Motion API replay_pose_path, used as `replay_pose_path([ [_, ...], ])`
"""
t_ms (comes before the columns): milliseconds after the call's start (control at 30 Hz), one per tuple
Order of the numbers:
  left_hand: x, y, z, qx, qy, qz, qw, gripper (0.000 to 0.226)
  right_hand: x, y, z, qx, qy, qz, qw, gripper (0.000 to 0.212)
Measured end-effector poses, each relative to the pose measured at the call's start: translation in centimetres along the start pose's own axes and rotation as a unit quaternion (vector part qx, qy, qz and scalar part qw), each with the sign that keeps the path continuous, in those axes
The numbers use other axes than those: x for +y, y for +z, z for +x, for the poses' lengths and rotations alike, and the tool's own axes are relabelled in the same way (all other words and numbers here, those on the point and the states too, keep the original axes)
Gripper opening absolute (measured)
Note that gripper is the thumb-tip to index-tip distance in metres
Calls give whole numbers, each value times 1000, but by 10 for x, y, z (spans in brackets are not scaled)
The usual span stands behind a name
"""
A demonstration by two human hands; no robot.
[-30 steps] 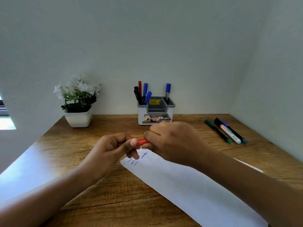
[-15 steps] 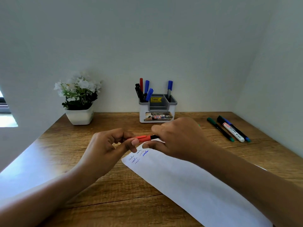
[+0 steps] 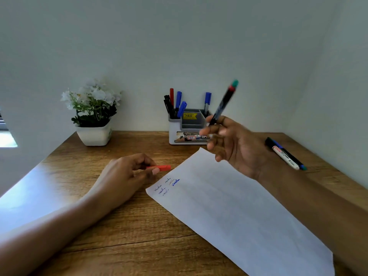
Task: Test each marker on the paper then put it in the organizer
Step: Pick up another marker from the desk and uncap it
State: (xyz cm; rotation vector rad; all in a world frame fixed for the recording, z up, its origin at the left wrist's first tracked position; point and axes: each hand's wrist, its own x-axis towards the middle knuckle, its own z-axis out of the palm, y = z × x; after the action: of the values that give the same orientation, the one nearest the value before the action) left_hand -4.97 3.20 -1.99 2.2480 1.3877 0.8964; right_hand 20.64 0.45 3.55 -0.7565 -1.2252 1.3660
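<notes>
While the right hand (image 3: 233, 144) pinches it between thumb and fingers, the dark-barrelled marker (image 3: 223, 103) stands tilted in the air at centre right of the frame, in front of the organizer's right side. Its upper end shows a red band topped with teal. The barrel is smeared by motion blur, so the lower end inside the fingers cannot be made out.

Lower and left of centre, the left hand (image 3: 127, 172) grips a red cap (image 3: 162, 167) between thumb and curled fingers, just off the paper's upper left edge. The white paper (image 3: 229, 206) lies slantwise on the wooden desk (image 3: 139, 226), running from the centre to the lower right corner, with a few small scribbled words (image 3: 167, 185) in dark and blue ink near its left corner.

Behind it, at the centre back against the wall, sits the white and grey organizer (image 3: 189, 134). Its left compartment holds black, red and blue markers (image 3: 175, 102); one blue marker (image 3: 207, 100) stands in its right compartment. At the right edge of the desk two loose markers (image 3: 284, 154) lie side by side, one with a white barrel. A white pot of white flowers (image 3: 93, 112) stands at the left back of the desk.
</notes>
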Motion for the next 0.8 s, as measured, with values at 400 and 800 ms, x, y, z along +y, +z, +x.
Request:
replay_pose_path([
  [400,-1,-1,1,-54,-33,40,997,15,51,18,25,65,98,-244,963,18],
  [800,-1,0,2,-66,-41,38,996,17,67,12,26,85,75,-269,956,5],
])
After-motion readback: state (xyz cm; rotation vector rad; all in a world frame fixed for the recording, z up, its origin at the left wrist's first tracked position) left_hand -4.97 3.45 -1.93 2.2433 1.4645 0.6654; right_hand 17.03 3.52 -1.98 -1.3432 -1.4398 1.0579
